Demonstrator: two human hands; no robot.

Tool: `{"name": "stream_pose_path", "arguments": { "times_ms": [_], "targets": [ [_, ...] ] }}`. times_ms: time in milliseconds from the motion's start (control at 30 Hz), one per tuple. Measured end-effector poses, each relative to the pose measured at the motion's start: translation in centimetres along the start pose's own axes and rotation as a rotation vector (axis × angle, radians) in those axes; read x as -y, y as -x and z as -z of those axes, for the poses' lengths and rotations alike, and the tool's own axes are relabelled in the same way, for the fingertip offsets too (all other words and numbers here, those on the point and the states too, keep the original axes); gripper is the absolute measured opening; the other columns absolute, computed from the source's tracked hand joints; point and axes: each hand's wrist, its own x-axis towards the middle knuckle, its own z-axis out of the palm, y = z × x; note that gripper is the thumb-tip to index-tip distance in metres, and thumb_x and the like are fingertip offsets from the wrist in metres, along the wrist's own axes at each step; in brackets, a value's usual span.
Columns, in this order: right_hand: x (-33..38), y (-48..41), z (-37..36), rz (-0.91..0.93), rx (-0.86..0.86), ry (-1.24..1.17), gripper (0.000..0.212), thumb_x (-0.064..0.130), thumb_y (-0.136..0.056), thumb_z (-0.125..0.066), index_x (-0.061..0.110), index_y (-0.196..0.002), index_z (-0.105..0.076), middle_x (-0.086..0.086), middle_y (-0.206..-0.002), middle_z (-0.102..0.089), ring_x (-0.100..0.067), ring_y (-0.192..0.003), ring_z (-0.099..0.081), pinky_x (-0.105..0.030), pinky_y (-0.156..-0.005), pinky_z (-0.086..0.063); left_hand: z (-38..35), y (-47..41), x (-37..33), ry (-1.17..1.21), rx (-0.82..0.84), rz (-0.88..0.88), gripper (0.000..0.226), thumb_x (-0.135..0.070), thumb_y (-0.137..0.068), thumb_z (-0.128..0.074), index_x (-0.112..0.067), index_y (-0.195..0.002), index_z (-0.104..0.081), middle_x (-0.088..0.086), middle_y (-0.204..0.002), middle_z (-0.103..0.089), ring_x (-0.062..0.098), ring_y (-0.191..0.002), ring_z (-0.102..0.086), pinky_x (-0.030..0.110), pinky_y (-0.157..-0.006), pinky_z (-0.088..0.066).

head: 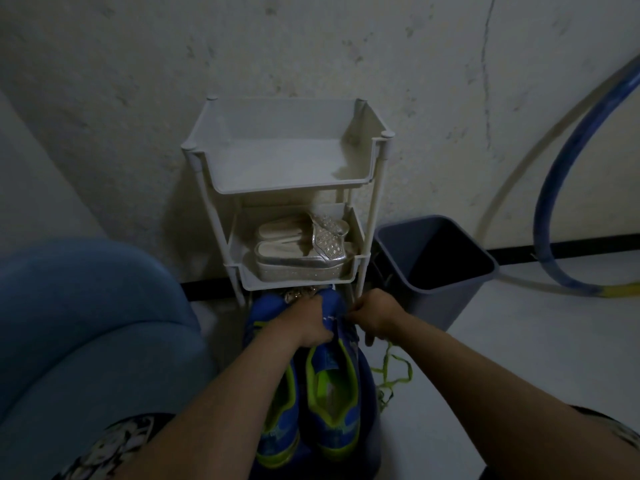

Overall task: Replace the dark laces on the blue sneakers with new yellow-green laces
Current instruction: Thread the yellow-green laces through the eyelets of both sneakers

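Upholstery (79,323) in blue fills the left side. Just right of it the left hand (304,323) curls over the toes of the blue sneakers (332,393), which stand side by side on the floor below a white rack (375,188). The right hand (374,317) is fisted at the lacing — a dark lace (369,338) hangs from its pinch. Beside the shoes lies a yellow-green lace (391,372) — then a grey bin (433,289).

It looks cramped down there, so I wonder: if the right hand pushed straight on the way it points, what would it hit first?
Most likely the toe of the blue sneaker just ahead of the right hand, then the white rack behind it; depth is hard to judge here.
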Motion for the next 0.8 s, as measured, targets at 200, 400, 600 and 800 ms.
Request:
{"name": "stream_pose_path", "arguments": {
  "times_ms": [200,400,600,800],
  "targets": [
    [-0.3,0.8,0.0,-0.008,0.026,0.042,0.02,0.017,-0.091,-0.065,0.0,-0.094,-0.074,-0.009,-0.06,-0.062,-0.01,-0.033,-0.054,-0.021,-0.038,-0.04,0.0,0.6,0.0,-0.075,0.02,0.001,0.029,-0.021,-0.081,-0.065,-0.007,-0.106,-0.059,0.014,-0.114,-0.061,0.027,-0.101,-0.061,0.029,-0.078,-0.049],
    [-1.0,0.8,-0.1,0.011,0.005,0.143,0.01,0.015,-0.084,-0.071,0.006,-0.085,-0.076,-0.008,-0.082,-0.074,-0.013,-0.04,-0.062,-0.023,-0.046,-0.052,-0.8,1.4,0.0,-0.124,-0.01,-0.025,0.035,-0.024,-0.077,-0.07,-0.007,-0.107,-0.06,0.01,-0.117,-0.054,0.025,-0.103,-0.058,0.03,-0.081,-0.051],
    [-0.9,0.9,-0.5,0.143,-0.08,0.513,0.021,0.036,-0.084,-0.063,0.019,-0.09,-0.075,0.0,-0.088,-0.071,-0.016,-0.079,-0.067,-0.03,-0.067,-0.057,-1.6,1.0,-0.8,-0.055,-0.194,-0.166,0.02,-0.014,-0.077,-0.071,-0.021,-0.095,-0.067,0.002,-0.112,-0.058,0.019,-0.105,-0.058,0.03,-0.088,-0.051],
    [-0.8,0.8,-0.6,0.223,-0.117,0.583,0.022,0.038,-0.088,-0.061,0.022,-0.094,-0.074,-0.001,-0.095,-0.07,-0.02,-0.089,-0.066,-0.031,-0.073,-0.055,-2.0,0.8,-0.7,0.03,-0.247,-0.122,0.008,-0.016,-0.08,-0.073,-0.014,-0.087,-0.074,-0.001,-0.098,-0.071,0.015,-0.093,-0.065,0.025,-0.083,-0.052]
  ]
}}
